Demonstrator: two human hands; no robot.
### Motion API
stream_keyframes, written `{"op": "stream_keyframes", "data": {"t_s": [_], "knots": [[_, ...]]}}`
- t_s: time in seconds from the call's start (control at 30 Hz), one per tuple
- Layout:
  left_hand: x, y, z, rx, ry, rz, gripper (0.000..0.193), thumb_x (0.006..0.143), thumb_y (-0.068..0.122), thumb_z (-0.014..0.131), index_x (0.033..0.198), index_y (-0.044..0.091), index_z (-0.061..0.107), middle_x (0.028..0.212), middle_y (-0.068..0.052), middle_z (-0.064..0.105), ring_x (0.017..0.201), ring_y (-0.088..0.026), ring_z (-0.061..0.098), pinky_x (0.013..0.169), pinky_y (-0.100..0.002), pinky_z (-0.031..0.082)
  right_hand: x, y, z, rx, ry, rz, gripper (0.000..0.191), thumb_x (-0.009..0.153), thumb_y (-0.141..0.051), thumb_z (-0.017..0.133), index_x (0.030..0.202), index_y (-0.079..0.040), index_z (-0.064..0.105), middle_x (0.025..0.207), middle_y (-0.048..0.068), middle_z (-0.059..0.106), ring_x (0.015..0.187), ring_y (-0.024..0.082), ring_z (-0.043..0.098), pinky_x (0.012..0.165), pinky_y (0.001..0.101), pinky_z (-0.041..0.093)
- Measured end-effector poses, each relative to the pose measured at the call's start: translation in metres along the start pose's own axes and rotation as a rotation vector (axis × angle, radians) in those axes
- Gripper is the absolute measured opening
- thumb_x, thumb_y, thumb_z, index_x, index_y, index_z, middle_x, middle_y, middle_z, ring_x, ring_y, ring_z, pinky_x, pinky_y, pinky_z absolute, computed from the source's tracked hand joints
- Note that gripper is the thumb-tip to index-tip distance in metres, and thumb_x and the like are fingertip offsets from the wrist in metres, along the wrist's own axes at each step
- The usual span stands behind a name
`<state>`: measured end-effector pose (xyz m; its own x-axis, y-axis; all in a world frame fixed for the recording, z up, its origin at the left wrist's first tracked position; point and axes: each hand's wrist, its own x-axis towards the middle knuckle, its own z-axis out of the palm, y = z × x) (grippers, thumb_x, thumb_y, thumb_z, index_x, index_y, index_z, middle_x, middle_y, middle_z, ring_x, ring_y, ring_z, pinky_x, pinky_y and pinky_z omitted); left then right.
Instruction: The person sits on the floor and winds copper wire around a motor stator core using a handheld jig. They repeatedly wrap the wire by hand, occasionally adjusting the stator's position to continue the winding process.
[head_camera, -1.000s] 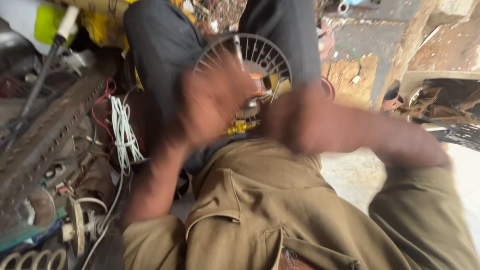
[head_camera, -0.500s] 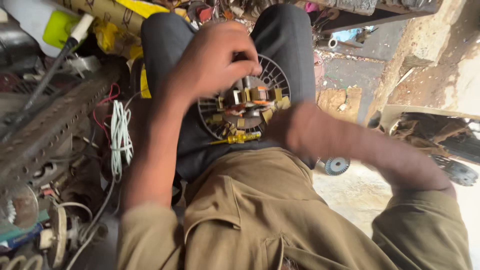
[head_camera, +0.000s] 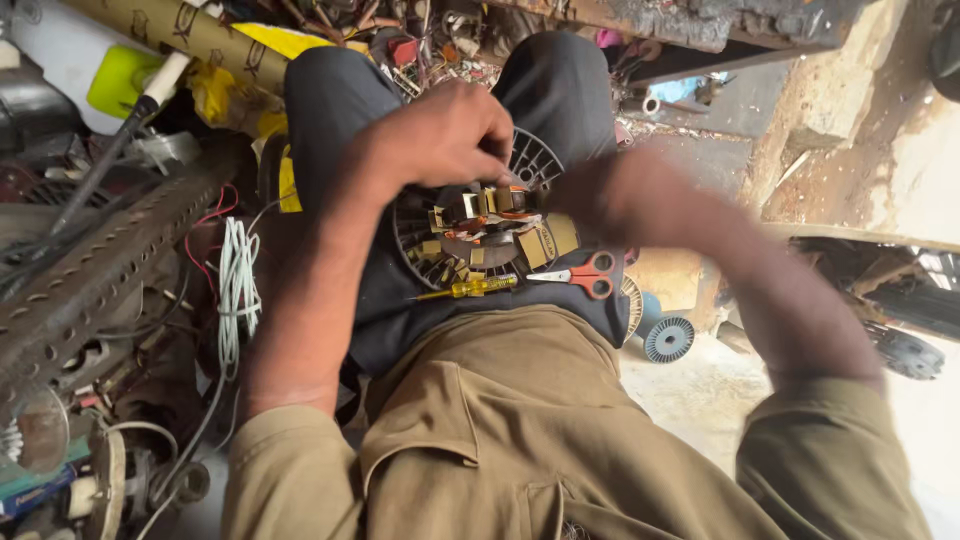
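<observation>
A cluttered electrical repair workshop: a perforated metal rail (head_camera: 110, 265), white wire bundle (head_camera: 238, 290) and loose red leads lie at left; a screwdriver (head_camera: 470, 288), red-handled scissors (head_camera: 580, 275) and a wound stator core (head_camera: 668, 338) surround a disassembled motor (head_camera: 480, 235); the concrete floor (head_camera: 680, 400) is dusty.

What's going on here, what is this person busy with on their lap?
A seated person has a round slotted motor part with copper windings resting on their lap. Their left hand grips its top edge, fingers curled over the windings. Their right hand is at the part's right side, too blurred to tell what it holds. A yellow-handled screwdriver and red-handled scissors lie on the lap just below. A bundle of white wire hangs at the left.
</observation>
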<state>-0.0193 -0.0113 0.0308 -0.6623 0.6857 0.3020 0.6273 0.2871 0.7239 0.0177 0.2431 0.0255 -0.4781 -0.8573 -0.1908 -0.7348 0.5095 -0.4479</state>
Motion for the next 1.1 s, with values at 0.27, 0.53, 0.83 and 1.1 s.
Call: {"op": "stream_keyframes", "data": {"t_s": [0.27, 0.53, 0.83, 1.1], "knots": [[-0.107, 0.050, 0.069, -0.157, 0.375, -0.033, 0.010, 0.092, 0.010, 0.077, 0.095, 0.004, 0.070, 0.088, -0.009, 0.068, 0.077, -0.022, 0.066, 0.071, -0.035, 0.054, 0.040, 0.016, 0.010, 0.112, 0.271, -0.059, 0.007, 0.092, -0.018, 0.078, 0.090, -0.011, 0.079, 0.085, 0.009, 0.073, 0.072, 0.025, 0.068, 0.061, 0.0390, 0.052], [-0.004, -0.006, 0.008, 0.085, -0.097, -0.203, 0.024, 0.076, 0.026, 0.090, 0.082, 0.008, 0.076, 0.078, -0.009, 0.071, 0.073, -0.025, 0.068, 0.071, -0.038, 0.052, 0.010, 0.017, -0.008, 0.120, 0.135, 0.222, 0.040, 0.058, -0.006, 0.078, 0.098, -0.012, 0.082, 0.088, 0.011, 0.074, 0.070, 0.028, 0.068, 0.061, 0.0400, 0.053], [-0.105, 0.052, 0.065, 0.142, 0.352, -0.133, 0.012, 0.091, 0.007, 0.080, 0.088, 0.008, 0.069, 0.078, -0.009, 0.064, 0.072, -0.027, 0.063, 0.073, -0.045, 0.050, 0.052, 0.013, -0.009, 0.276, 0.319, -0.089, 0.018, 0.089, -0.011, 0.080, 0.100, -0.001, 0.071, 0.098, 0.005, 0.077, 0.077, 0.026, 0.071, 0.067, 0.0366, 0.054], [0.000, -0.014, 0.008, -0.044, -0.224, -0.320, 0.021, 0.075, 0.024, 0.090, 0.082, 0.008, 0.079, 0.071, -0.009, 0.069, 0.065, -0.021, 0.065, 0.066, -0.033, 0.048, 0.015, 0.011, -0.009, 0.026, -0.041, 0.391, 0.028, 0.078, -0.014, 0.081, 0.105, -0.021, 0.084, 0.092, 0.010, 0.076, 0.073, 0.029, 0.070, 0.061, 0.0442, 0.054]]}}
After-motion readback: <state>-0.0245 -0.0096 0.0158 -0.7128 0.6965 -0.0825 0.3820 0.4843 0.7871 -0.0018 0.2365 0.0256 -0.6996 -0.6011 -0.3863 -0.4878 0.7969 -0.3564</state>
